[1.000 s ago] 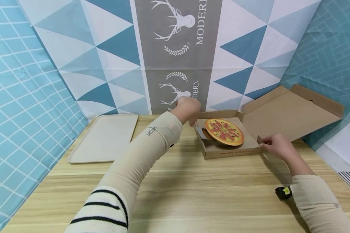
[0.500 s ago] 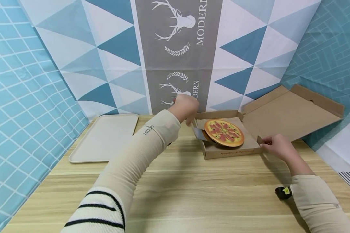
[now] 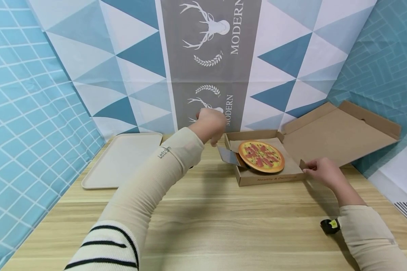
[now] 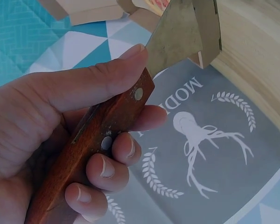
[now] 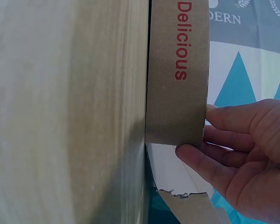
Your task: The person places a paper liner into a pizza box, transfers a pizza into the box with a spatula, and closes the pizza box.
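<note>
The table [image 3: 257, 226] has a pale wood-grain surface, with the grain running mainly from side to side. Over its near part extend two beige sleeves; the left sleeve [image 3: 146, 188] carries black stripes on white toward the elbow. A small black device [image 3: 330, 226] with a yellow label sits at the cuff of the right sleeve [image 3: 366, 233].

The right hand [image 3: 323, 171] pinches the front right corner of the cardboard box [image 3: 278, 177] between thumb and fingers. The box stands on the right half of the table; its front wall is printed "Healthy & Delicious". The pizza [image 3: 262, 156] lies inside it on a paper liner [image 3: 291, 162]. The spatula [image 4: 107, 126] has a riveted wooden handle and a metal blade, which extends across the left wall of the box to the left edge of the pizza. The left hand [image 3: 210, 126] grips the handle, fingers curled round it.

At the far left of the table lies a pale rectangular tray [image 3: 125, 158]. The lid [image 3: 335, 131] is folded back to the right.

Beyond, the left wall [image 3: 17, 131] bears a blue tile print. The back wall [image 3: 278, 56] shows blue and white triangles beside a grey panel [image 3: 203, 71] with deer heads and "MODERN". The right wall [image 3: 386, 64] bears teal brick-pattern print.
</note>
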The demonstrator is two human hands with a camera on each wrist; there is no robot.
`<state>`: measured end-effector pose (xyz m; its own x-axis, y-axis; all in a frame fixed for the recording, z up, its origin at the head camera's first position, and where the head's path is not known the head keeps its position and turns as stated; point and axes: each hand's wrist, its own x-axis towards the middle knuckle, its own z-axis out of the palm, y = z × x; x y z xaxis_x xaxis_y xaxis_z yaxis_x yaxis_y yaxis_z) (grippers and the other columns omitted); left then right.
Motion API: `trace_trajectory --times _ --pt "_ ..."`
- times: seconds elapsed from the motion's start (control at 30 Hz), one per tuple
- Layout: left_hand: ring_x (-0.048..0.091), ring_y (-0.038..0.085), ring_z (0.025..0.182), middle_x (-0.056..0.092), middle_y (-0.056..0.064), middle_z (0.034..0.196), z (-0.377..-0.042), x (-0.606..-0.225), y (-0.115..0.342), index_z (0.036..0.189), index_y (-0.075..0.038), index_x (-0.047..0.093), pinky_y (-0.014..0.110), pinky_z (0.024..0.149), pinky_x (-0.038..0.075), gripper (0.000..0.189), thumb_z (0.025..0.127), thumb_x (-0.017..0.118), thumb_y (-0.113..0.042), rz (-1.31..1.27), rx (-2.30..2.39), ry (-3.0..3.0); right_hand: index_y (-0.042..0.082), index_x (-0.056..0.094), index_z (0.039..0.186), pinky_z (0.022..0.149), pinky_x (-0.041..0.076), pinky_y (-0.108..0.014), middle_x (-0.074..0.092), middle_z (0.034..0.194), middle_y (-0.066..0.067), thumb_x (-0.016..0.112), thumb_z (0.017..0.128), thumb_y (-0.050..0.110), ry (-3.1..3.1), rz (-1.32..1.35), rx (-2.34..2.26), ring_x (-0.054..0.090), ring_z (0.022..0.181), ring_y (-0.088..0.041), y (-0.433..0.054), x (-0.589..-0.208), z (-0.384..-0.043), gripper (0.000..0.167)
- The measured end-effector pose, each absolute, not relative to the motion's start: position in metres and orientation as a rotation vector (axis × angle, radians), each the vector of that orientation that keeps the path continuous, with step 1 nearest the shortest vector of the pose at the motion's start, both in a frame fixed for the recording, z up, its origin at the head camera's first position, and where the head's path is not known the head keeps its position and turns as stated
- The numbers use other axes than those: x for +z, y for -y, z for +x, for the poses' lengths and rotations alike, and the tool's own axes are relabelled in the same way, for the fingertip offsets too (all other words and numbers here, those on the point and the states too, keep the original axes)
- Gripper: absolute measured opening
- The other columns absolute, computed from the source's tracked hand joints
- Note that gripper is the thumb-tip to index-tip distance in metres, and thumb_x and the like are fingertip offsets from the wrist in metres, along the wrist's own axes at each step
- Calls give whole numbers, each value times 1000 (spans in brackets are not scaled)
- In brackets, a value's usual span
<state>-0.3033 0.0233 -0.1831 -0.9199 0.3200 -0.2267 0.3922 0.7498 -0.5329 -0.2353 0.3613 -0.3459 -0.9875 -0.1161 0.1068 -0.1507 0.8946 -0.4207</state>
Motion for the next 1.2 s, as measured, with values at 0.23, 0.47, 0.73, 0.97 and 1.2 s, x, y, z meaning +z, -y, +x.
trace_trajectory --times 0.23,0.47,0.73,0.97,1.2 --pt "55 27 111 57 5 126 -297 -181 -18 122 -14 63 50 90 49 60 74 84 -44 597 -941 -2805 -17 62 112 73 52 -54 64 104 -33 64 93 12 2989 207 686 61 94 -47 -361 -346 -234 34" --pt "58 31 107 61 5 117 -288 -175 -9 109 -14 67 51 86 50 48 72 87 -37 655 -922 -2843 -18 62 111 73 53 -54 65 102 -32 64 93 11 2980 215 695 62 92 -46 -361 -348 -235 34" --pt "55 31 114 58 10 129 -284 -165 4 109 -14 67 52 87 50 48 72 87 -36 608 -892 -2872 -18 62 111 74 52 -54 64 103 -32 64 93 11 2984 220 684 61 93 -46 -361 -345 -234 34" --pt "57 25 101 61 4 121 -281 -167 21 107 -16 69 50 82 52 45 72 86 -39 573 -767 -2909 -18 64 108 72 53 -52 66 97 -29 64 92 10 2974 223 684 63 87 -40 -361 -344 -234 32" --pt "60 26 95 63 3 106 -286 -177 43 91 -18 69 53 74 53 34 72 85 -41 599 -670 -2929 -16 65 108 71 53 -51 66 98 -29 64 92 11 2977 214 694 63 87 -39 -360 -345 -233 31"
